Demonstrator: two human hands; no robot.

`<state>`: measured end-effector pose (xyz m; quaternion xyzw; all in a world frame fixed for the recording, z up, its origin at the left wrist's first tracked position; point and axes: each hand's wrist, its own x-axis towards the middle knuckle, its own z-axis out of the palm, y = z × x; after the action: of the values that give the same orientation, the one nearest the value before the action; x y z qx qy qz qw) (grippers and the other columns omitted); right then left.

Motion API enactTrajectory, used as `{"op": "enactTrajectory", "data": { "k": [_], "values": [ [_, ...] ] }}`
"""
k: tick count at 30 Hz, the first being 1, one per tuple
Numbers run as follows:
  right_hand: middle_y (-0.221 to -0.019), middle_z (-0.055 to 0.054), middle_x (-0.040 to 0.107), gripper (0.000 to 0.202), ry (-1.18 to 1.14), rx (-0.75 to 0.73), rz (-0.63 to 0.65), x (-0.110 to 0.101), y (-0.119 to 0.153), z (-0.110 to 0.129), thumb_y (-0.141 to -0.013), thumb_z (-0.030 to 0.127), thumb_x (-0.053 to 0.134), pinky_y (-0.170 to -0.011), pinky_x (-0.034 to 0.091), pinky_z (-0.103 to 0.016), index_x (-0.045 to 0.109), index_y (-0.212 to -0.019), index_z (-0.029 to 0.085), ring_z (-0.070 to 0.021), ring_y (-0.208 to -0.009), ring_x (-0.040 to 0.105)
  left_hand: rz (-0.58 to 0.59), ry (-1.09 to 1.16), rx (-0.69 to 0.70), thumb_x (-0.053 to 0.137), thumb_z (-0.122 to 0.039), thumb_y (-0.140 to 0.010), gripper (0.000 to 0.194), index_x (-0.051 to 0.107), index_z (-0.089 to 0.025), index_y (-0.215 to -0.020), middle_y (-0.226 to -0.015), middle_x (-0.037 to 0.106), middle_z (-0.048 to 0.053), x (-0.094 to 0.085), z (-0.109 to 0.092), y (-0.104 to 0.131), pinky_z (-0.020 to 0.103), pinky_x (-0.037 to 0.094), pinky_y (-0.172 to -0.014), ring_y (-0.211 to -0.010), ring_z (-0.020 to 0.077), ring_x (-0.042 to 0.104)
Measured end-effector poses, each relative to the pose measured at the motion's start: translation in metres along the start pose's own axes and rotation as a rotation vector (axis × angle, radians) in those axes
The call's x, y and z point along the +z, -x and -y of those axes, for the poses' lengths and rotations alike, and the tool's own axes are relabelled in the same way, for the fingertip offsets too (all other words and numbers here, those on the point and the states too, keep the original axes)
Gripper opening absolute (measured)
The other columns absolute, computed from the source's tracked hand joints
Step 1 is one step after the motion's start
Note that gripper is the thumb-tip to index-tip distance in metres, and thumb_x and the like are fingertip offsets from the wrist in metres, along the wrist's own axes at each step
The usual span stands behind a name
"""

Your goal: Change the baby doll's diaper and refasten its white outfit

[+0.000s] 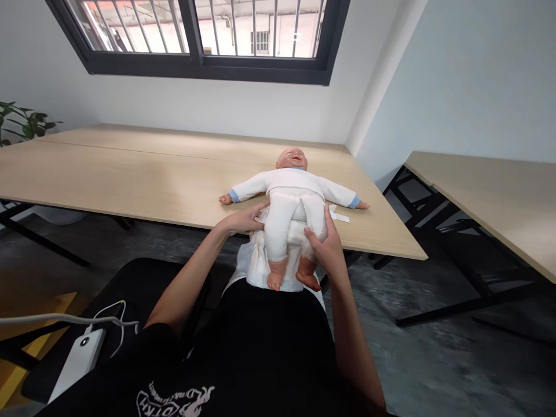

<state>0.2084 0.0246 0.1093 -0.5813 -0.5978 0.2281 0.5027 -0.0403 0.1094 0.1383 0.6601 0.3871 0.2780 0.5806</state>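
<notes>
A baby doll point(284, 217) in a white outfit with blue cuffs lies on its back at the table's front edge, arms spread wide, its legs hanging toward me. Beneath its hips and legs is an opened white diaper point(256, 260) that drapes down over the edge. My left hand point(248, 220) is closed on the diaper's side beside the doll's thigh; some fingertips are hidden. On the other side my right hand point(326, 243) grips the doll's lower leg, thumb on top. A white diaper tab point(340, 215) sticks out on the table past that hand.
The doll rests on a long wooden table point(174, 174) against the wall under a barred window. A second table point(490, 191) stands to the right across a gap. At lower left, a black chair point(143, 278) holds a white power bank point(80, 359) with cables.
</notes>
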Motion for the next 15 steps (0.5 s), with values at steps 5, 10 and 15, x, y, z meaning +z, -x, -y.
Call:
{"op": "enactTrajectory", "data": {
  "k": [5, 10, 15],
  "values": [
    [-0.166, -0.015, 0.038, 0.094, -0.021, 0.012, -0.008, -0.001, 0.0, 0.003, -0.088, 0.063, 0.058, -0.129, 0.026, -0.057, 0.029, -0.165, 0.017, -0.035, -0.155, 0.034, -0.043, 0.052, -0.019, 0.084, -0.017, -0.066, 0.084, 0.058, -0.021, -0.146, -0.09, 0.074, 0.006, -0.001, -0.007, -0.001, 0.023, 0.048, -0.054, -0.06, 0.015, 0.063],
    [-0.162, -0.018, 0.043, 0.095, 0.04, 0.048, 0.0, -0.004, 0.001, 0.013, -0.087, 0.057, 0.059, -0.127, 0.03, -0.057, 0.028, -0.166, 0.014, -0.0395, -0.152, 0.037, -0.082, 0.101, 0.061, 0.077, -0.013, -0.068, 0.052, 0.07, -0.016, -0.119, -0.092, 0.072, 0.006, -0.004, -0.013, -0.01, 0.022, 0.05, -0.07, -0.083, 0.017, 0.066],
    [-0.158, -0.018, 0.049, 0.092, 0.092, 0.09, -0.084, -0.002, -0.006, 0.03, -0.085, 0.053, 0.058, -0.126, 0.029, -0.059, 0.034, -0.164, 0.012, -0.0412, -0.149, 0.04, -0.178, 0.316, -0.037, 0.075, -0.016, -0.079, 0.036, 0.068, -0.019, -0.114, -0.092, 0.071, 0.003, 0.015, -0.005, -0.025, 0.022, 0.05, -0.065, -0.072, 0.013, 0.062]
  ]
}}
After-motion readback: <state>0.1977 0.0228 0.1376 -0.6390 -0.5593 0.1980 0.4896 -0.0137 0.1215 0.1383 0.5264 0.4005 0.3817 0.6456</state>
